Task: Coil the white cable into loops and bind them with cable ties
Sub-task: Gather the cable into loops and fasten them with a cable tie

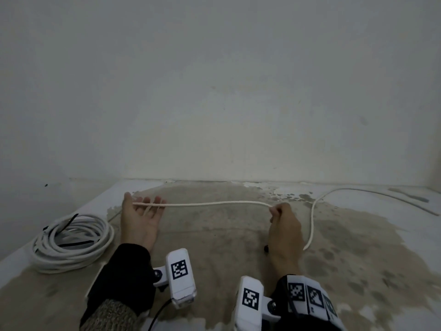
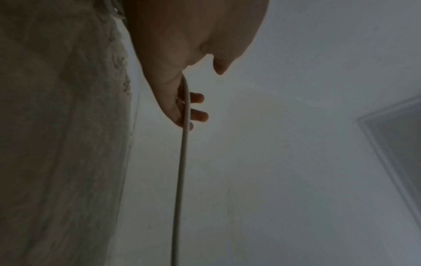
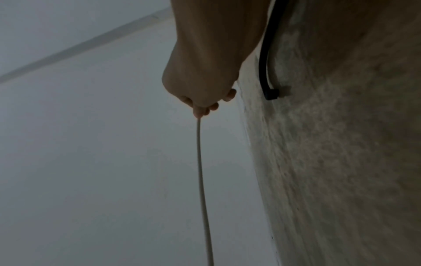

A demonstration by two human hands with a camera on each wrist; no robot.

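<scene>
A white cable (image 1: 202, 204) stretches level between my hands above the stained floor. My left hand (image 1: 145, 206) lies palm up with straight fingers, and the cable rests across them. In the left wrist view the cable (image 2: 182, 162) runs over the palm of the left hand (image 2: 180, 108). My right hand (image 1: 280, 212) is a fist gripping the cable (image 3: 200, 162), as the right wrist view of the right hand (image 3: 200, 93) confirms. Past the right hand the cable drops and curves away to the far right (image 1: 358, 190). A black cable tie (image 3: 265, 63) shows beside the right wrist; whether it is held I cannot tell.
A coiled bundle of white cable (image 1: 71, 242) bound with black ties lies on the floor at the left. A pale wall (image 1: 214, 91) rises just beyond the hands. The floor (image 1: 214, 235) is patchy brown and white.
</scene>
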